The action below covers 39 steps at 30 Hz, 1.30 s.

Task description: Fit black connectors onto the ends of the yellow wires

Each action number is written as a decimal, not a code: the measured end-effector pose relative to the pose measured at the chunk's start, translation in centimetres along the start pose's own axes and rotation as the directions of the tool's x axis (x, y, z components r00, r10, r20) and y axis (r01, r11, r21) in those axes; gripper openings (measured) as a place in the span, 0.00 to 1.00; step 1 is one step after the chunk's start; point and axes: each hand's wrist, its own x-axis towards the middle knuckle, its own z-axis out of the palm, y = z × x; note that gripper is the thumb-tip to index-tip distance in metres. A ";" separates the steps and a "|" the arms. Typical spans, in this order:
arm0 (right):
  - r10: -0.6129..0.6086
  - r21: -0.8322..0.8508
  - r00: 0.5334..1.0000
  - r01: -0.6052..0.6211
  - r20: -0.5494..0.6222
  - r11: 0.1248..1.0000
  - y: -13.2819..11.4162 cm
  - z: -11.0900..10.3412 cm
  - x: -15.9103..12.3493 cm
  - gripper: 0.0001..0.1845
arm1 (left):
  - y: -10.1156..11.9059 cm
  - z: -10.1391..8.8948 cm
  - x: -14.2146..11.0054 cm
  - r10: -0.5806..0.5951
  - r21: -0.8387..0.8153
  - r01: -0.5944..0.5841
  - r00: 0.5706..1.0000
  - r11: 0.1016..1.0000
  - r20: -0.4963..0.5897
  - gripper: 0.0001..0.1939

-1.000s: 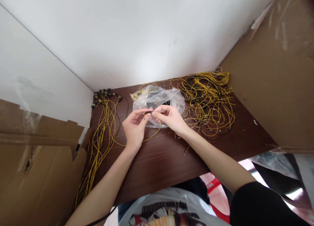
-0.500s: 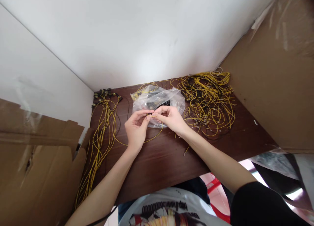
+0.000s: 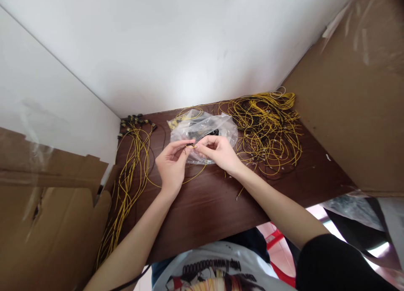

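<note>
My left hand [image 3: 172,167] pinches a small black connector [image 3: 189,144] between thumb and fingertips. Facing it, my right hand [image 3: 219,153] is closed on the end of a thin yellow wire [image 3: 202,169], close to the connector. From the hands this wire loops down and runs left across the table. Below and behind both hands lies a clear plastic bag [image 3: 229,127] with black parts inside. My fingers cover most of the connector and the wire's tip, so I cannot tell whether the tip sits inside it.
A tangle of yellow and black wires [image 3: 268,135] lies at right. On the left are wires with black connectors [image 3: 135,120] at their ends. Cardboard [image 3: 353,114] walls the right side, and a cardboard box [image 3: 57,223] the left. A printed plastic bag [image 3: 214,261] is below the table edge.
My left hand has shifted slightly left, with the connector in it. A small gap between the two hands' fingertips now shows yellow wire. My right hand has hardly moved.
</note>
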 end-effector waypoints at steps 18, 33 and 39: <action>0.017 0.016 1.000 -0.017 0.015 1.000 -0.5 0.1 -0.1 0.13 | 0.0 -0.2 0.1 0.014 -0.006 -0.014 1.000 1.000 -0.023 0.06; 0.003 -0.006 1.000 -0.003 0.020 1.000 -0.4 0.0 -0.1 0.14 | 0.2 -0.2 0.2 0.035 -0.014 -0.035 0.999 0.999 -0.027 0.06; -0.009 -0.015 1.000 0.009 0.019 1.000 0.1 0.1 -0.1 0.14 | 0.0 0.1 -0.3 -0.006 -0.003 0.007 0.999 1.000 0.034 0.05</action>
